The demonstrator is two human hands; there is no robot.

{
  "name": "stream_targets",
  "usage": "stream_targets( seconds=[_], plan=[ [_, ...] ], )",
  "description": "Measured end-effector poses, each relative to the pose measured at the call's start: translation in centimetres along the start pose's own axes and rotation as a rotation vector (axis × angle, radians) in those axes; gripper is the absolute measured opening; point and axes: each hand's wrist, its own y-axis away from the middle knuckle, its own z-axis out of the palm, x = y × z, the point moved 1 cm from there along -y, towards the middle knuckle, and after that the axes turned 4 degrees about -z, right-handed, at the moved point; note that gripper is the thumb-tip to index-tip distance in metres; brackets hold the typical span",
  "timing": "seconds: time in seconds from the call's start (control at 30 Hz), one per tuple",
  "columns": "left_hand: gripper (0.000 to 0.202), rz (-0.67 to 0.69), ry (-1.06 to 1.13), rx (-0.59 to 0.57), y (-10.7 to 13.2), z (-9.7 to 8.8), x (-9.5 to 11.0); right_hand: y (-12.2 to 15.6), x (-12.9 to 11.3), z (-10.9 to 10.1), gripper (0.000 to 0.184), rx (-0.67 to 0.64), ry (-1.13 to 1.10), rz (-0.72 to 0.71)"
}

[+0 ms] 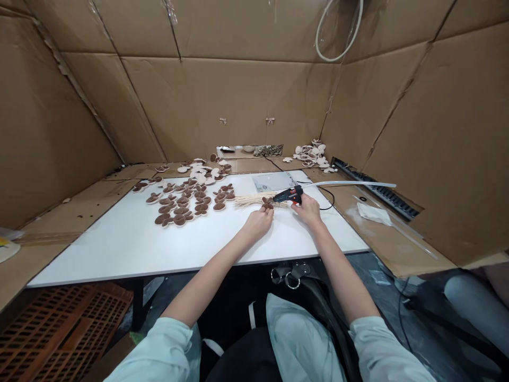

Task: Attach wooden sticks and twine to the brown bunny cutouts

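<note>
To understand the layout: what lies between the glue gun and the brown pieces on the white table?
The head view shows a pale straw bundle between the glue gun and the brown pieces.

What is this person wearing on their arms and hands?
The left sleeve and right sleeve are pale mint and loose, ending near the elbows. The forearms are bare, and the left hand and right hand wear no gloves; no watch or bracelet shows.

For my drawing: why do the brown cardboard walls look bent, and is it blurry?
Head view: the wide lens bends the brown cardboard walls and the white rectangular tabletop; soft light leaves only faint shadows beneath the bare left hand and bare right hand; nothing looks badly blurred.
</note>
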Motion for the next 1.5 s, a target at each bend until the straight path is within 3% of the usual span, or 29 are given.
stream_targets(
  seconds=[0.6,1.5],
  plan=[
    [0.026,-0.003,-0.001,0.039,-0.08,0.38,0.0,-0.04,0.08,0.15,0.023,-0.023,0.022,-0.044],
    [0.026,-0.048,0.049,0.008,0.14,-0.11,0.1,0.02,-0.03,-0.07,0.023,-0.048,0.038,-0.04]
  ],
)
